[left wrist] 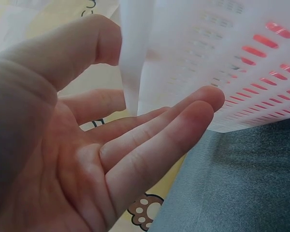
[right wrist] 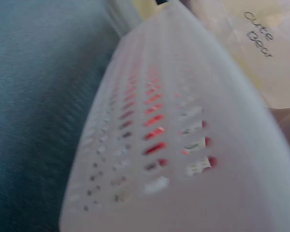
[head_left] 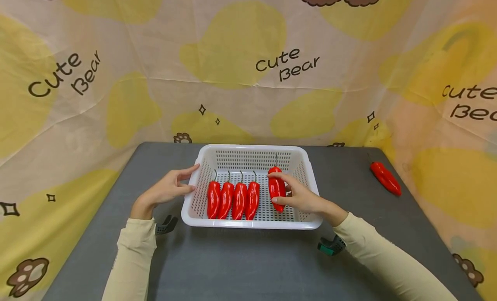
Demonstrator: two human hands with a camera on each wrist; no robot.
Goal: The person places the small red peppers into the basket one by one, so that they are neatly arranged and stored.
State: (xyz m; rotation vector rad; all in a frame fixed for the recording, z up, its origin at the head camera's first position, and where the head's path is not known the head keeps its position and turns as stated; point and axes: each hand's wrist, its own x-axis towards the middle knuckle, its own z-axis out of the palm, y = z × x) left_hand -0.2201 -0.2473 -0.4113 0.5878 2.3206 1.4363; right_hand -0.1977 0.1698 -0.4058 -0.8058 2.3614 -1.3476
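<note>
A white plastic basket (head_left: 250, 224) with slotted walls stands on the dark table. Several red chili peppers (head_left: 239, 201) lie side by side in its left half, stems toward the back wall. Inside the right half, my right hand (head_left: 297, 196) pinches another red chili pepper (head_left: 276, 186) between thumb and fingers; its stem points away from me. My left hand (head_left: 171, 188) is at the basket's left rim, thumb and index finger touching it. In the left wrist view the other fingers (left wrist: 150, 150) extend fairly straight below the rim, beside the outer wall.
One more red chili pepper (head_left: 385, 178) lies on the grey table (head_left: 248, 262) near its right edge. A printed cloth (head_left: 233, 46) with bear lettering hangs behind the table and along its sides. The right wrist view is mostly filled by the basket's slotted wall (right wrist: 183, 193).
</note>
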